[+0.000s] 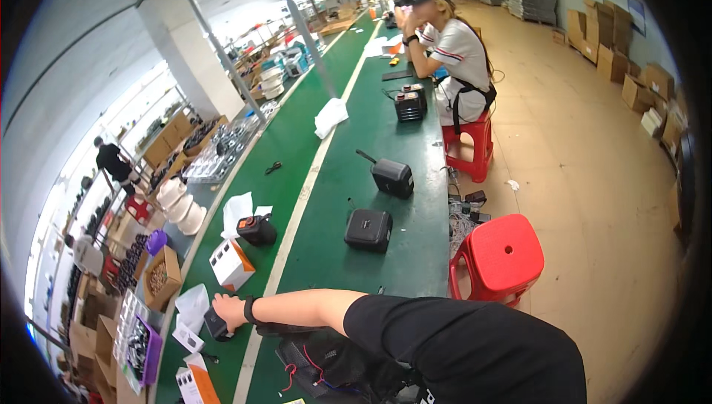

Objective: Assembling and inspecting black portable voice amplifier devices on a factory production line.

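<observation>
Purple bin point(150, 356) well left of the grip; small white box point(187, 338) just left of it; dark boxy device point(215, 326) on the green table point(337, 270), right under the right hand point(231, 312), touching, can't tell if fingers close around it. Left hand out of frame, grip can't be told. Orange-and-white carton point(231, 265) just beyond the grip; black case point(368, 229) farther off to its right; red stool point(498, 256) well right.

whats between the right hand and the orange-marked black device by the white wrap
In the head view, a white and orange carton lies between the right hand and the orange-marked black device.
</observation>
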Demonstrator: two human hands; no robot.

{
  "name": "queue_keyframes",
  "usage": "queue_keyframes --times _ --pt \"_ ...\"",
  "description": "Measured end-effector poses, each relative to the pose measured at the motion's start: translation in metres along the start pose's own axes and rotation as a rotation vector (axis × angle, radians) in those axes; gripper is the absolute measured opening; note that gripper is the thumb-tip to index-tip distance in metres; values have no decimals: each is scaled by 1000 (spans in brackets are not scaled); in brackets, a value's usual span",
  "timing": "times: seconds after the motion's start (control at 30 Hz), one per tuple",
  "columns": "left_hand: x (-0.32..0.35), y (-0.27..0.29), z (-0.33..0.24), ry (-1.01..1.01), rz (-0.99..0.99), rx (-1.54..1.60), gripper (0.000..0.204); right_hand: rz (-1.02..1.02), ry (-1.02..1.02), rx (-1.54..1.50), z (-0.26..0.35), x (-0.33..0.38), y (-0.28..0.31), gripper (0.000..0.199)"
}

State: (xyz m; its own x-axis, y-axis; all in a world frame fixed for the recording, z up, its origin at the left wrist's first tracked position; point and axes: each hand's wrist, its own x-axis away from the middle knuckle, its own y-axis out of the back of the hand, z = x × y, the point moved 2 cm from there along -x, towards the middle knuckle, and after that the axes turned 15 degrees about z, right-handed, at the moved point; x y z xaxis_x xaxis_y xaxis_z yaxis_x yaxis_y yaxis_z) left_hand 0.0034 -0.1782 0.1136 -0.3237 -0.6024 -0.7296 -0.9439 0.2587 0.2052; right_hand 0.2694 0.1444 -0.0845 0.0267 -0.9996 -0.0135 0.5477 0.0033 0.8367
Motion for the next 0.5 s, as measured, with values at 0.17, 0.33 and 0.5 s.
queue_keyframes --times 0.17,0.33,0.5 --pt "0 -18 -7 -7 74 -42 57 25 84 136 -47 6 23 88" --pt "-3 -23 -14 55 -41 -170 51 3 -2 280 -27 10 24 85" --pt "-12 -24 -3 62 -103 179 51 -215 108 288 0 42 46 78"
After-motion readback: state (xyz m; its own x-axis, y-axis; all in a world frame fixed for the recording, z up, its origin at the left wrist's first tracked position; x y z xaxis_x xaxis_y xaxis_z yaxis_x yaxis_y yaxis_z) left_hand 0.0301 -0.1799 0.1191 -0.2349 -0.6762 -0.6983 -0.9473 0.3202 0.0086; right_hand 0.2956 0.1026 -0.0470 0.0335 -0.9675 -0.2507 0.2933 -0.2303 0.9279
